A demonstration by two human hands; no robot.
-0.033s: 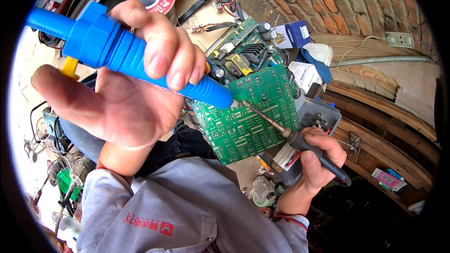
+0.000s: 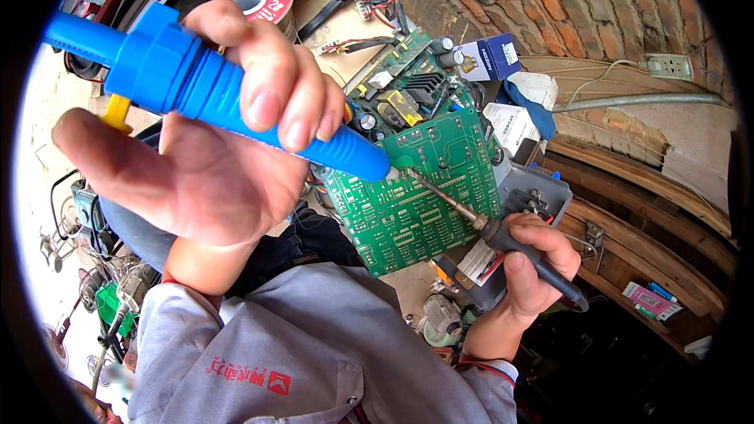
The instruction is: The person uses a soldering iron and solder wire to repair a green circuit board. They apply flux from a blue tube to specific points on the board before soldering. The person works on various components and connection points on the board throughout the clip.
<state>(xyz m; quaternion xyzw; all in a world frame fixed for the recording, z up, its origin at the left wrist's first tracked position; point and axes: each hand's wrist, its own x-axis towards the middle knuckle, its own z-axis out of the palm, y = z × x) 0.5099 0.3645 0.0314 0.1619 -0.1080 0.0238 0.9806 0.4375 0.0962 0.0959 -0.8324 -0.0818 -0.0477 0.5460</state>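
- i have the left hand (image 2: 220, 177) with fingers wrapped around a blue desoldering pump (image 2: 208, 82), its thumb stretched out by the pump's yellow catch (image 2: 118, 113).
- i have the right hand (image 2: 528, 286) grasping the dark handle of a soldering iron (image 2: 465, 211), thumb and fingers pinched around it.
- the green circuit board (image 2: 436, 239) lies between the two hands: to the right of and below the left one, to the left of and above the right one.
- the pump's long axis slants from upper left down to lower right, its nozzle over the board's upper part; the iron's runs from lower right up to upper left.
- so the tools point at each other nearly end to end, nozzle and iron tip just beside one another; i cannot tell whether either one presses on the board.
- in my view the left fingertips are nearer that spot than the right ones.
- i judge that everything turns on this narrow gap, with the pump covering the board's upper left corner from me.
- beyond the board's far edge sits a second board (image 2: 420, 88) with capacitors.
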